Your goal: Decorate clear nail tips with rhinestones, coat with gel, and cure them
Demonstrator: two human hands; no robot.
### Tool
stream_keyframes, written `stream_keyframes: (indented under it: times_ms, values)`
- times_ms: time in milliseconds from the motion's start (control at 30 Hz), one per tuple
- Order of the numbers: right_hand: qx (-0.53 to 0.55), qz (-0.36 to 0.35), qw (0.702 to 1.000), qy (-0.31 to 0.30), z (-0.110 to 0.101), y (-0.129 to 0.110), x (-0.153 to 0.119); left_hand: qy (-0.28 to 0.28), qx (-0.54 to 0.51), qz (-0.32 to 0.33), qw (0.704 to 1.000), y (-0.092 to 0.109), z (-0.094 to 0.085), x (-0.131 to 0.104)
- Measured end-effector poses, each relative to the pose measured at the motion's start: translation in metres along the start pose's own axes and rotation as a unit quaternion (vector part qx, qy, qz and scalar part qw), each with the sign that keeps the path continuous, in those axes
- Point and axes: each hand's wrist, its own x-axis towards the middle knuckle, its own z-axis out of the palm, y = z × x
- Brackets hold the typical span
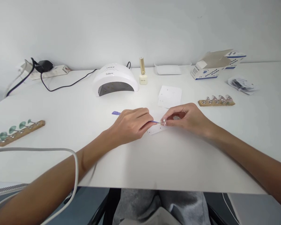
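My left hand (135, 123) is closed around a thin purple nail-art tool (116, 112), whose flat end sticks out to the left behind the fingers. Its fine point reaches a small clear, shiny nail tip (164, 122), pinched between thumb and fingers of my right hand (186, 117). Whether the point touches the nail tip I cannot tell. Just beneath both hands lies a white card (154, 129) with small dark specks. A second white card (170, 95) with a few small marks is behind my right hand.
At the back stand a white nail lamp (117, 76), a polish bottle (143, 78), a white tray (170, 70) and an open alcohol pads box (207, 70). Wooden strips hold clear nail tips (216, 102) at right, green ones (22, 132) at left. A white cable (76, 168) crosses my left forearm.
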Motion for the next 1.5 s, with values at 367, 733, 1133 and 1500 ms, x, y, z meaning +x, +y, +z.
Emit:
stream_keyframes:
  times_ms: [367,733,1133,1500]
  values:
    - [0.014,0.011,1.000,-0.008,-0.002,0.000,0.001,-0.020,0.046,0.006,0.999,-0.001,-0.002,0.001]
    - [0.047,0.016,0.999,-0.002,-0.001,0.000,0.000,0.023,-0.177,-0.221,0.959,-0.002,-0.017,0.014]
    - [0.053,0.030,0.998,0.002,0.002,0.000,-0.001,0.165,-0.460,-0.336,0.805,-0.004,-0.020,0.019]
    - [0.049,0.032,0.998,0.006,0.002,0.000,-0.001,0.151,-0.429,-0.336,0.825,0.011,-0.018,0.020]
